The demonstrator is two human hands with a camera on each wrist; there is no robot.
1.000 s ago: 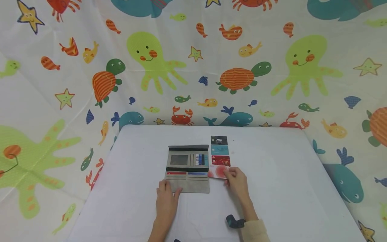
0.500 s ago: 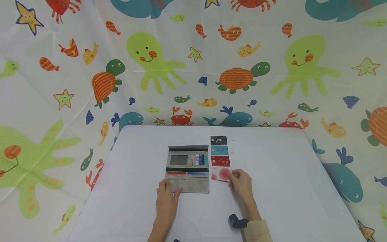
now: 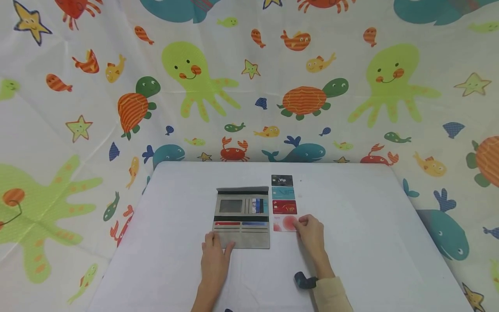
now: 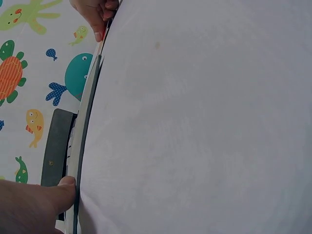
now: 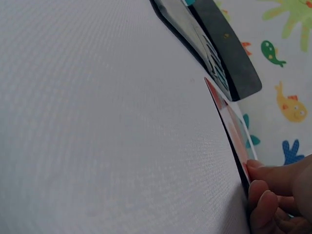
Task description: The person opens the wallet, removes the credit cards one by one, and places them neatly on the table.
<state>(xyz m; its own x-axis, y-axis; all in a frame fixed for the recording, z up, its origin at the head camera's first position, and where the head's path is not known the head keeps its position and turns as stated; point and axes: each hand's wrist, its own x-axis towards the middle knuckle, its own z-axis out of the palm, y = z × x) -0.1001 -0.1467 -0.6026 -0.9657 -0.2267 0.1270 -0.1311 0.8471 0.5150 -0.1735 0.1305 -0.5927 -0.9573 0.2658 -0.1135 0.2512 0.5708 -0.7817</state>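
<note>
A grey wallet [image 3: 241, 238] lies unfolded on the white table, with cards in some of its slots. At its lower left corner my left hand [image 3: 214, 260] holds it, the thumb along the near edge; the other fingertips are hard to make out. To the wallet's right, my right hand [image 3: 312, 236] pinches the right end of a pink and white card [image 3: 283, 223]. That card [image 5: 230, 124] slants in the right wrist view, the thumb on its face. Above it in a column lie a red VIP card [image 3: 283, 207], a teal card [image 3: 283, 193] and a black Vip card [image 3: 282, 180].
The white table [image 3: 390, 242] reaches out on both sides of the hands. Behind it hangs a curtain [image 3: 249, 95] printed with sea animals. A dark wrist device [image 3: 305, 281] sits at the right wrist, beside the beige sleeve [image 3: 331, 294].
The pink card has shifted right, away from the wallet's edge, and now lines up under the red card. My right hand moved with it. The left hand and wallet stayed put.
</note>
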